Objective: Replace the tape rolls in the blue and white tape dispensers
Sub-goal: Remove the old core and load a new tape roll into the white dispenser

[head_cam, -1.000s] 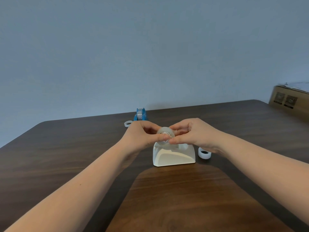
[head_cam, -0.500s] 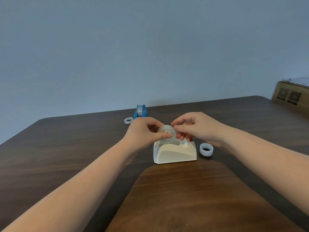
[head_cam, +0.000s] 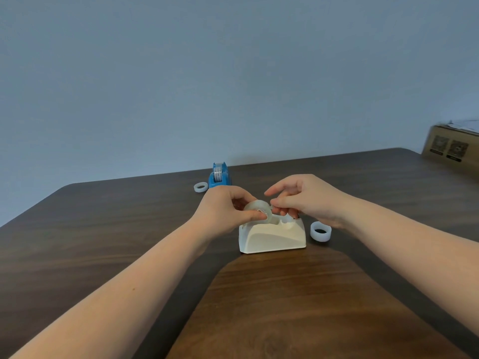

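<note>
A white tape dispenser (head_cam: 272, 237) stands in the middle of the dark wooden table (head_cam: 103, 242). Just above its left end my left hand (head_cam: 225, 206) holds a clear tape roll (head_cam: 259, 209) between thumb and fingers. My right hand (head_cam: 303, 198) pinches at the right edge of that roll, its other fingers spread. A white tape ring (head_cam: 321, 230) lies to the right of the dispenser. At the far edge stands a blue tape dispenser (head_cam: 219, 176) with a roll in it, and another white ring (head_cam: 201, 187) lies at its left.
A cardboard box (head_cam: 451, 149) sits at the far right corner of the table. A blue-grey wall rises behind the table's far edge.
The clear roll has come down and to the left, close over the white dispenser's left end. My right hand has loosened from the roll and now pinches at its edge, uncovering the dispenser's slot.
</note>
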Available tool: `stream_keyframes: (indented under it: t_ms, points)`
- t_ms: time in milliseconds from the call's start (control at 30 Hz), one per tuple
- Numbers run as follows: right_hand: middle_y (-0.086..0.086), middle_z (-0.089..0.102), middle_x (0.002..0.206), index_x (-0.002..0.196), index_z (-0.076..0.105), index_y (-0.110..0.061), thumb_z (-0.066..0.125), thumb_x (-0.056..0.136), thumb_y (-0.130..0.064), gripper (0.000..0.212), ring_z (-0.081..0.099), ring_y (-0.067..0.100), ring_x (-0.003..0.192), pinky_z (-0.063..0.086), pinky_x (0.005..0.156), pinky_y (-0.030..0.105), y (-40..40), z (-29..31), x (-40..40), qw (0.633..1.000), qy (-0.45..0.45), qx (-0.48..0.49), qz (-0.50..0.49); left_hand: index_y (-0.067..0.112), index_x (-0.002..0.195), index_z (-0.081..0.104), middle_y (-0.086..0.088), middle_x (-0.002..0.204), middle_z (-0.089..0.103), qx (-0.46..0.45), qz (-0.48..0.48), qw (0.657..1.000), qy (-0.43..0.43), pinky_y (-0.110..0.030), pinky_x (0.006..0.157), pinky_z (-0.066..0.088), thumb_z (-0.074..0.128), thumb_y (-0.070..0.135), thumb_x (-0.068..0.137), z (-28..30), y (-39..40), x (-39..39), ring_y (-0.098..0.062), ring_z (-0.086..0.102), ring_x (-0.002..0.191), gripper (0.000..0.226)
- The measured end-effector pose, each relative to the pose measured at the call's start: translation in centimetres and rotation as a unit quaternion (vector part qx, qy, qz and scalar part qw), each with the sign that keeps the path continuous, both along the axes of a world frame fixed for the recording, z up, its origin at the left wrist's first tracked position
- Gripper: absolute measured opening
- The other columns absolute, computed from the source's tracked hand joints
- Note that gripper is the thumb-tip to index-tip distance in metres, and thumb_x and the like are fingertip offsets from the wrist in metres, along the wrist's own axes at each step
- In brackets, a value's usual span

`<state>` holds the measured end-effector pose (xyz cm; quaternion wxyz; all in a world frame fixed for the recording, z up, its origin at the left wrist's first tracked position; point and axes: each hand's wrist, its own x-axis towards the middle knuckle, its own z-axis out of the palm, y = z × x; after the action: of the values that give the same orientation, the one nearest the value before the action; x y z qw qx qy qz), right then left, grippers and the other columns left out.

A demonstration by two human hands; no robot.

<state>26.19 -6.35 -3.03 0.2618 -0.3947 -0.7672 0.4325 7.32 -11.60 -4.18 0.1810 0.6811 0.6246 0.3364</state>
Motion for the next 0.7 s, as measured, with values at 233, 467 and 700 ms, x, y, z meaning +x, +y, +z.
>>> stream_keyframes:
  t_ms: [233,467,700]
  points:
    - [-0.006,0.07,0.071,0.11,0.067,-0.016,0.066,0.087,-0.013,0.023,0.056,-0.006,0.048,0.044,0.053,0.015,-0.13,0.09,-0.17,0.998,-0.039,0.039,0.013,0.029,0.086,0.071,0.01,0.091,0.071,0.012,-0.009,0.999,0.047,-0.023,0.079,0.054,0.08,0.034,0.072,0.31,-0.3,-0.07,-0.008,0.063,0.088,0.018]
    - [-0.01,0.071,0.07,0.102,0.068,-0.023,0.068,0.085,-0.013,0.02,0.061,-0.003,0.059,0.045,0.057,0.015,-0.18,-0.05,-0.54,0.995,-0.072,0.067,0.017,0.024,0.091,0.074,0.013,0.082,0.068,0.005,0.0,0.998,0.07,-0.016,0.068,0.047,0.08,0.037,0.071,0.34,-0.12,-0.06,-0.006,0.061,0.08,0.024]
    - [-0.012,0.071,0.076,0.107,0.067,-0.023,0.067,0.086,-0.014,0.022,0.062,-0.006,0.064,0.041,0.056,0.01,-0.03,-0.2,-0.83,0.992,-0.095,0.082,0.009,0.023,0.094,0.073,0.011,0.087,0.067,-0.013,-0.007,0.998,0.062,-0.02,0.075,0.051,0.079,0.038,0.072,0.08,-0.11,-0.24,-0.009,0.061,0.087,0.027]
